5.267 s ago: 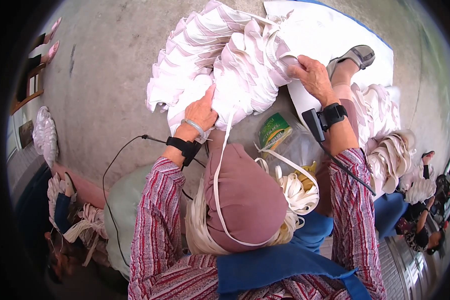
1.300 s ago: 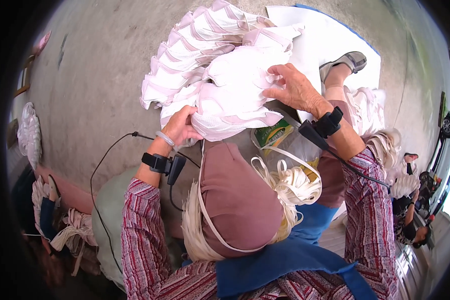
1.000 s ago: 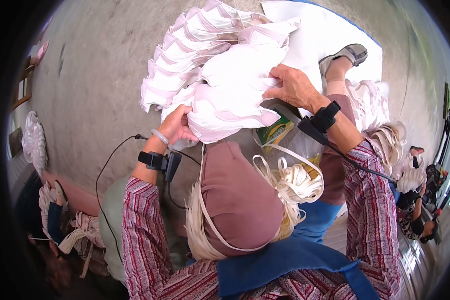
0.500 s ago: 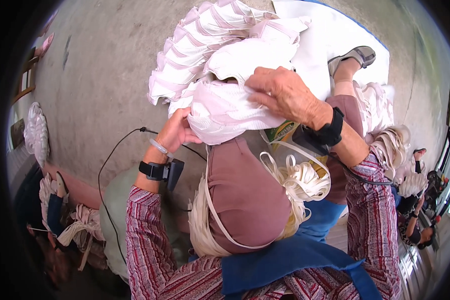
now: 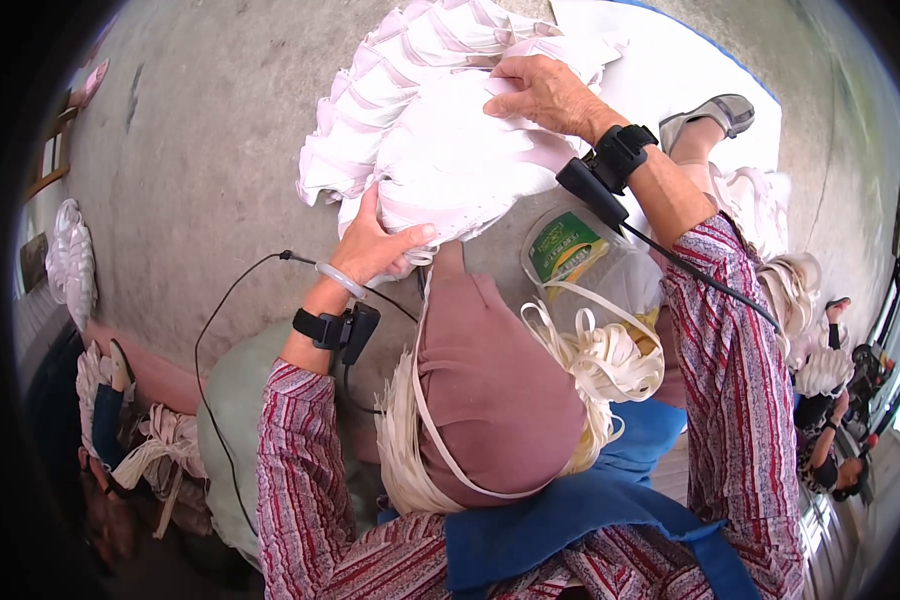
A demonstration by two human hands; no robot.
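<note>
A white shoe upper with pale pink parts [image 5: 460,150] lies across the near end of a row of overlapping uppers [image 5: 385,85], above my knee. My left hand [image 5: 375,245] grips its near left end, the thumb laid over the top and the fingers partly hidden beneath. At its far right part, my right hand [image 5: 545,95] bends its fingers and thumb onto the white material in a pinch. Bundles of cream flat laces [image 5: 610,360] hang over my knee [image 5: 490,390], close below the upper.
A clear plastic container with a green label [image 5: 565,250] stands right of my knee. A white sheet [image 5: 660,60] covers floor beyond my shoe [image 5: 710,115]. A black cable [image 5: 215,330] loops at left. More uppers [image 5: 755,205] lie right; other people sit at both sides.
My right hand has moved farther away across the upper. The upper now shows a plainer white face, and my left thumb has come over its near end. The container is more exposed.
</note>
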